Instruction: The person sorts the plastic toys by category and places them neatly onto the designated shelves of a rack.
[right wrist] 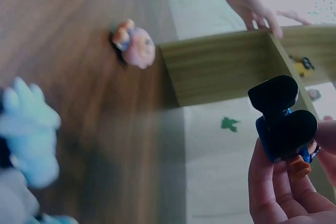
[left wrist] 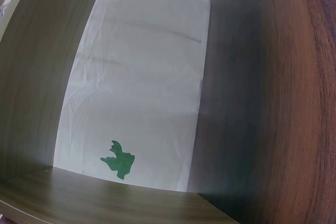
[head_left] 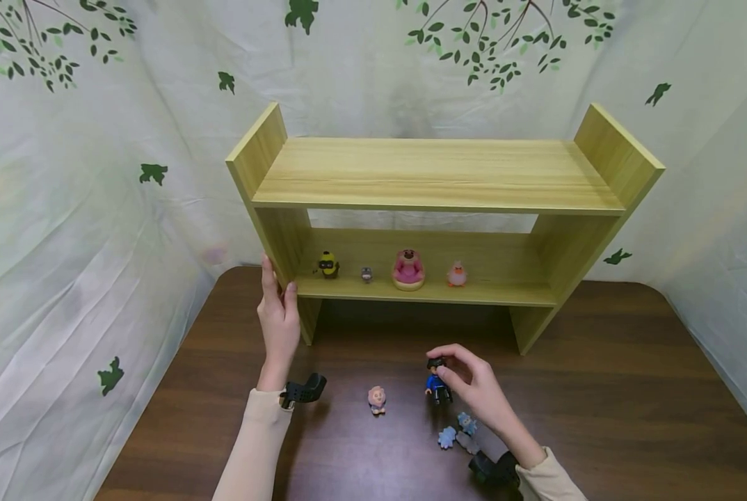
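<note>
My right hand [head_left: 474, 383] pinches a small toy figure [head_left: 437, 390] with a blue top, black legs and a dark cap, holding it over the table. In the right wrist view the black undersides of the figure's legs [right wrist: 281, 103] face the camera, with fingers [right wrist: 265, 187] behind it. My left hand [head_left: 279, 320] grips the left side panel of a light wooden shelf [head_left: 436, 174] beside the middle board. On that board stand a yellow-and-black figure [head_left: 327, 266], a tiny grey figure [head_left: 366, 275], a pink bear [head_left: 407, 270] and a pale pink duck-like figure [head_left: 457, 274].
A small pink-headed figure [head_left: 377, 400] is on the dark wooden table [head_left: 179, 431], between my hands. Light blue figures [head_left: 446, 438] and a grey one [head_left: 467, 442] lie below my right hand. A white leaf-printed cloth [head_left: 361, 69] hangs behind the shelf.
</note>
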Demonstrator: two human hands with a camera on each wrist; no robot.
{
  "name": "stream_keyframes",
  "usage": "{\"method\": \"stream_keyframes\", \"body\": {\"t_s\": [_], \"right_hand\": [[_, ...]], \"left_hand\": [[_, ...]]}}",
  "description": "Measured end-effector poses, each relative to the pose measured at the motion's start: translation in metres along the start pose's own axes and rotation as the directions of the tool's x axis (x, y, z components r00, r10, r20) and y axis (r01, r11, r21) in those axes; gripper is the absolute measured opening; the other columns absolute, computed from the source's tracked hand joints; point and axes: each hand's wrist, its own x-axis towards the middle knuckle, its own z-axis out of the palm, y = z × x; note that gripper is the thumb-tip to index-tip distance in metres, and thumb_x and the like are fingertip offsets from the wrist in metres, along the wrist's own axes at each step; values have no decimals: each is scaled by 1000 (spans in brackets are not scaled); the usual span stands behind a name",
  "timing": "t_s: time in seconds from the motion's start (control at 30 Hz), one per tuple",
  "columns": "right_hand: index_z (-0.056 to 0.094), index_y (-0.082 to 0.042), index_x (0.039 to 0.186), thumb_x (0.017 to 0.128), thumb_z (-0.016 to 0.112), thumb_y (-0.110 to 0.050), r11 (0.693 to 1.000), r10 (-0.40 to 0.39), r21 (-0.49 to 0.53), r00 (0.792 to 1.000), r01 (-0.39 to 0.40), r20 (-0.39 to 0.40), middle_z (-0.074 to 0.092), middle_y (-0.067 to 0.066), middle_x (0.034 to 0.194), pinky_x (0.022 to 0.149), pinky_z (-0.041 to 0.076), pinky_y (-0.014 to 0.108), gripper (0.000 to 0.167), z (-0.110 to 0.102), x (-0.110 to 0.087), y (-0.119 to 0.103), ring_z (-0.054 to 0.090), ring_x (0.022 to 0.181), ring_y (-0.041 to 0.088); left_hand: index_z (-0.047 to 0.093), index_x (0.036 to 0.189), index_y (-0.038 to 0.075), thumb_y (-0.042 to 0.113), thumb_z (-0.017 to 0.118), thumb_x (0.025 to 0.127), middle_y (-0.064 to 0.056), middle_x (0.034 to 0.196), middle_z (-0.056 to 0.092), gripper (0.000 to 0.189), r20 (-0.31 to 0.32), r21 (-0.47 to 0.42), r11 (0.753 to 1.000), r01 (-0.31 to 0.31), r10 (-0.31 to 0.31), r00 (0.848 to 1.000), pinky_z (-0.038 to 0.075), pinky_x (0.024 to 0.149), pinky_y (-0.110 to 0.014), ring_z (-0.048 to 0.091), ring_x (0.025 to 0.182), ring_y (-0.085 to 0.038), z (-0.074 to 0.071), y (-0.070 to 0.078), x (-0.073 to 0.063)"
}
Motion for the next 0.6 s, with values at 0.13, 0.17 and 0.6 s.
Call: {"method": "stream_keyframes", "body": {"t_s": [0.13,0.17,0.6], "right_hand": [[61,1,117,94,58,0,1000,-4,-6,1000,4,-12,59,21,112,80,49,25,23,-10,3,-5,59,95,20],[61,1,117,94,58,0,1000,-4,-9,1000,4,-16,59,21,112,80,49,24,24,-13,3,-6,59,95,20],[60,2,119,93,56,7,996,-78,-43,991,73,-107,59,12,115,80,48,21,27,-44,17,-23,57,94,14]], "left_hand": [[18,153,36,1,47,99,-24,116,58,71,-2,2,1000,0,0,1000,35,62,-43,48,71,-31,0,-1,0],[18,153,37,1,47,99,-24,115,58,71,-2,2,1000,1,-1,1000,34,62,-43,47,71,-31,-1,-1,0],[18,153,39,-1,48,99,-22,110,58,74,-6,7,1000,-14,14,1000,29,59,-33,37,62,-21,0,-1,0]]}}
